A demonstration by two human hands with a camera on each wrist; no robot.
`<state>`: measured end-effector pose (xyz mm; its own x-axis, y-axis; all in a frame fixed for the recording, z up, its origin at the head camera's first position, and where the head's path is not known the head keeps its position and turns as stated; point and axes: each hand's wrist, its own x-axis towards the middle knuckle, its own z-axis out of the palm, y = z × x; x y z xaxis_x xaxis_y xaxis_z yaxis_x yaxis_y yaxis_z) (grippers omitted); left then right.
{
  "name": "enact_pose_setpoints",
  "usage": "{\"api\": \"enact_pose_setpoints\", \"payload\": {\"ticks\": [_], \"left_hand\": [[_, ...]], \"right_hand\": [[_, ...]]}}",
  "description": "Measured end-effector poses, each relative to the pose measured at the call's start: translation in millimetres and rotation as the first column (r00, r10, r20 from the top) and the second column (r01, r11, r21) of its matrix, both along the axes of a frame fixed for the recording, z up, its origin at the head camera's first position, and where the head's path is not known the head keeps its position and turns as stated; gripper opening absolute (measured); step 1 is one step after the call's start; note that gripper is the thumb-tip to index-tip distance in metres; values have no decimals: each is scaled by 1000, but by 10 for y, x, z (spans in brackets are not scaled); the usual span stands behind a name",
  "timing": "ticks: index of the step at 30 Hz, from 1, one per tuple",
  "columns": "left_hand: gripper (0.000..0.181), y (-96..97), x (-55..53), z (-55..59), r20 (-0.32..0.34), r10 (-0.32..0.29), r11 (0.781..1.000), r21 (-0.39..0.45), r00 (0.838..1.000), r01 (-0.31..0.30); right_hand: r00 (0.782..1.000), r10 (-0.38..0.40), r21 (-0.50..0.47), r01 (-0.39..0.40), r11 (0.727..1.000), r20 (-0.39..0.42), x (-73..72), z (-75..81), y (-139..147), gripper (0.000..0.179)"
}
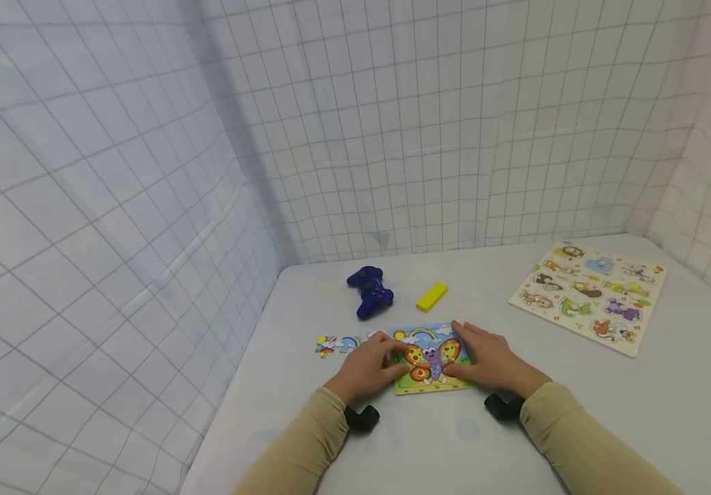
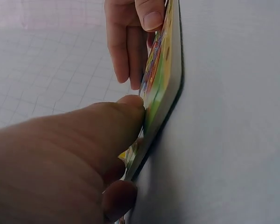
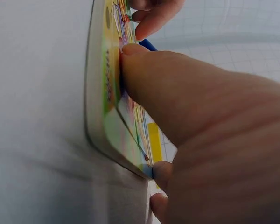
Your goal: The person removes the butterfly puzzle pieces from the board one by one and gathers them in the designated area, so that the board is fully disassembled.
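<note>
Both my left hand (image 1: 368,368) and right hand (image 1: 491,361) press flat, fingers extended, on the butterfly puzzle (image 1: 431,357) near the table's (image 1: 671,412) front-left edge, seating pieces; next I judge a steady, even push.

Bystanders on the white table (image 1: 671,412)
Dark blue plastic game controller (image 1: 370,291) beside yellow rectangular block (image 1: 432,296); animal peg puzzle board (image 1: 591,295) far right; loose rainbow puzzle strip (image 1: 338,344) left.

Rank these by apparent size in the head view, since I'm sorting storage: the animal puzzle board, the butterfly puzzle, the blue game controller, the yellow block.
1. animal puzzle board
2. butterfly puzzle, partly covered by both hands
3. blue game controller
4. yellow block

The board lies no nearer than the butterfly puzzle, so its lead seems real.
</note>
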<state>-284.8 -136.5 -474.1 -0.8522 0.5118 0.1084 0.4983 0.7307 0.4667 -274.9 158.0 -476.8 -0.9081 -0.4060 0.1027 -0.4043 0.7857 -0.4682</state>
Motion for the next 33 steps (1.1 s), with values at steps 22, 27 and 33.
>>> {"api": "enact_pose_setpoints", "payload": {"ticks": [22,27,33], "left_hand": [[36,-9,-26,53,57,56,997,50,997,-58],[33,4,-45,45,59,62,997,42,996,-64],[32,35,-34,66,57,78,996,31,995,-80]], "right_hand": [[971,235,-43,-237,971,-32,96,29,-56,79],[969,245,-39,-246,968,-33,95,26,-63,79],[963,264,-24,-266,964,-54,101,27,-78,71]]}}
